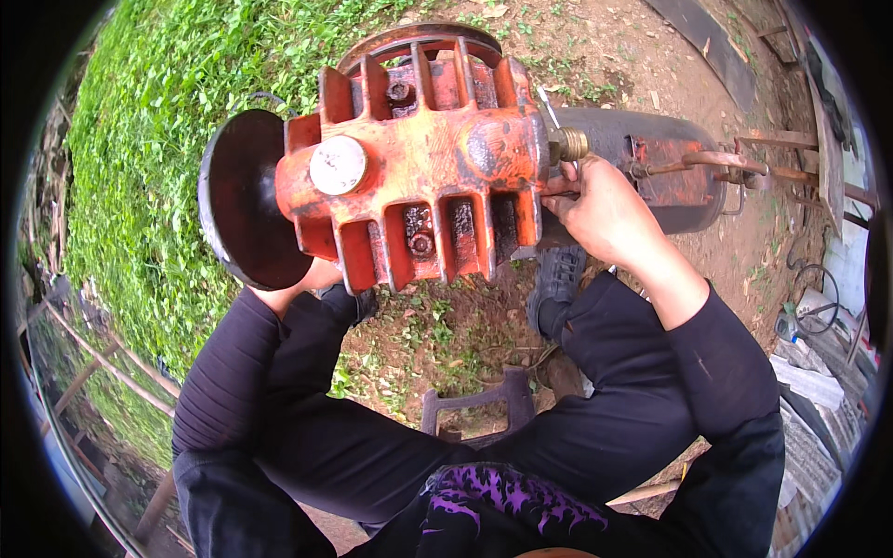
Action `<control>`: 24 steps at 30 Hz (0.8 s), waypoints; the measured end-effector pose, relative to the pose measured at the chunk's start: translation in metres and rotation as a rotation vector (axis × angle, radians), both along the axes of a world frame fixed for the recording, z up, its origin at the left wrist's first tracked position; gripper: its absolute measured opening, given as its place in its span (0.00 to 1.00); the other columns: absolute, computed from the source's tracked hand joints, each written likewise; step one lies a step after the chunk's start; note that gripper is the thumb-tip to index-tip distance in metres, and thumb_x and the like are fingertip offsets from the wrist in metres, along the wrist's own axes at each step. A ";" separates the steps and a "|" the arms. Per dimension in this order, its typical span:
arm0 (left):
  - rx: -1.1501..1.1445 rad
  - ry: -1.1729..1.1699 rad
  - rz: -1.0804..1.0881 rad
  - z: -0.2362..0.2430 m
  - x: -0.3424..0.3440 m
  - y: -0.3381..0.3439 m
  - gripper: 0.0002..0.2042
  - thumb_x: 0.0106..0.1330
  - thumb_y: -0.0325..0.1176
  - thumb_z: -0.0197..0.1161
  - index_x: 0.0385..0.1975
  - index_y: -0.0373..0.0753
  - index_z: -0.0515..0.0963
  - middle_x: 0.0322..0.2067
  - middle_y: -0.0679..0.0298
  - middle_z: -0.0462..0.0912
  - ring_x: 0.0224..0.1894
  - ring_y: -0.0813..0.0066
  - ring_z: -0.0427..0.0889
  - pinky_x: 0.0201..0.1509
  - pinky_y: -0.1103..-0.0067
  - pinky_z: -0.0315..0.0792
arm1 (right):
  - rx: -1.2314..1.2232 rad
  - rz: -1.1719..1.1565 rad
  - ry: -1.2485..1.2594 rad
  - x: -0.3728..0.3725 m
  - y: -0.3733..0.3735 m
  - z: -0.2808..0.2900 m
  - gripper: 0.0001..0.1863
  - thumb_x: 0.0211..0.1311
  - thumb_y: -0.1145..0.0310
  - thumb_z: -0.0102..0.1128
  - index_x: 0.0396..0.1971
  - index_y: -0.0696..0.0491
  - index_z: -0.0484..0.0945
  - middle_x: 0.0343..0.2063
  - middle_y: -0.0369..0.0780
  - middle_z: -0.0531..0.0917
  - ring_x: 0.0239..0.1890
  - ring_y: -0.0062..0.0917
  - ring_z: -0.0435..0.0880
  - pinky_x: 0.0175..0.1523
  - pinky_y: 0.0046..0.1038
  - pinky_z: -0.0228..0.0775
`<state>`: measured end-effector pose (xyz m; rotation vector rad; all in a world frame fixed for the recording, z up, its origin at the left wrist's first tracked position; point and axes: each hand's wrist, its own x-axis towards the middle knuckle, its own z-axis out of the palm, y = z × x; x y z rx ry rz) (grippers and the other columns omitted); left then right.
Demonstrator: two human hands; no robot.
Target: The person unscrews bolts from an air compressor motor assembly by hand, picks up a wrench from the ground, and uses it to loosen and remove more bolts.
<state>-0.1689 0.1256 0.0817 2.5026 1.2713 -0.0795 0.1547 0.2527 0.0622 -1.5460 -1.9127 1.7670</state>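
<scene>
An orange, oil-stained compressor pump with cooling fins takes up the upper middle of the view. Its left end carries a black dish-shaped part, and a round pale cap sits on its upper face. My left hand reaches beneath the pump's left end; its fingers are hidden. At the right end, my right hand has its fingers closed just below a threaded brass fitting. What they pinch is too covered to make out. A thin silvery rod stands beside the fitting.
Behind the pump lies a dark cylindrical tank with a rusty bent pipe. A wheel rim shows at the pump's far side. Between my legs is a dark plastic stool. Corrugated sheets lie at right, grass at left.
</scene>
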 end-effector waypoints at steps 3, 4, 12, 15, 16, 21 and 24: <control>0.061 0.064 0.008 0.003 0.007 -0.006 0.22 0.70 0.38 0.54 0.63 0.44 0.68 0.61 0.56 0.71 0.66 0.58 0.67 0.70 0.63 0.61 | -0.201 -0.067 0.120 -0.018 -0.002 0.016 0.13 0.55 0.85 0.51 0.41 0.64 0.66 0.38 0.53 0.83 0.40 0.35 0.85 0.41 0.33 0.75; 0.080 0.081 0.012 0.002 0.010 -0.006 0.22 0.70 0.38 0.53 0.63 0.44 0.68 0.61 0.56 0.71 0.66 0.58 0.68 0.69 0.63 0.62 | -0.258 -0.076 0.130 -0.023 -0.002 0.022 0.13 0.54 0.86 0.50 0.41 0.64 0.65 0.39 0.54 0.83 0.41 0.34 0.85 0.41 0.32 0.76; 0.241 0.174 0.042 -0.009 0.030 -0.008 0.22 0.70 0.39 0.53 0.62 0.43 0.69 0.59 0.56 0.73 0.62 0.59 0.71 0.66 0.63 0.67 | -0.335 -0.254 0.212 -0.020 -0.001 0.007 0.18 0.55 0.86 0.50 0.48 0.66 0.67 0.31 0.44 0.82 0.31 0.25 0.82 0.34 0.27 0.74; 0.337 0.262 0.043 -0.006 0.031 -0.018 0.22 0.70 0.39 0.53 0.62 0.43 0.69 0.58 0.56 0.74 0.61 0.59 0.72 0.65 0.63 0.68 | -0.325 -0.182 0.230 -0.017 0.001 0.004 0.20 0.55 0.85 0.50 0.51 0.70 0.68 0.28 0.42 0.82 0.28 0.24 0.82 0.33 0.26 0.74; 0.365 0.285 0.043 -0.005 0.031 -0.019 0.22 0.69 0.40 0.53 0.62 0.43 0.69 0.57 0.56 0.74 0.61 0.59 0.73 0.64 0.63 0.69 | -0.318 -0.168 0.226 -0.016 0.001 0.005 0.20 0.55 0.85 0.51 0.50 0.70 0.68 0.28 0.42 0.82 0.27 0.24 0.82 0.32 0.26 0.74; 0.463 0.316 0.055 -0.003 0.039 -0.023 0.22 0.62 0.38 0.56 0.57 0.43 0.73 0.52 0.57 0.77 0.55 0.59 0.77 0.57 0.62 0.74 | -0.203 -0.098 0.128 -0.016 -0.001 -0.005 0.16 0.53 0.81 0.54 0.43 0.68 0.74 0.23 0.41 0.81 0.26 0.23 0.81 0.32 0.29 0.73; 0.492 0.334 0.073 -0.007 0.040 -0.021 0.23 0.52 0.34 0.59 0.52 0.43 0.77 0.46 0.60 0.79 0.48 0.61 0.79 0.43 0.64 0.77 | -0.127 -0.049 0.088 -0.015 -0.001 -0.009 0.14 0.51 0.79 0.56 0.39 0.68 0.76 0.21 0.42 0.81 0.26 0.25 0.82 0.34 0.31 0.74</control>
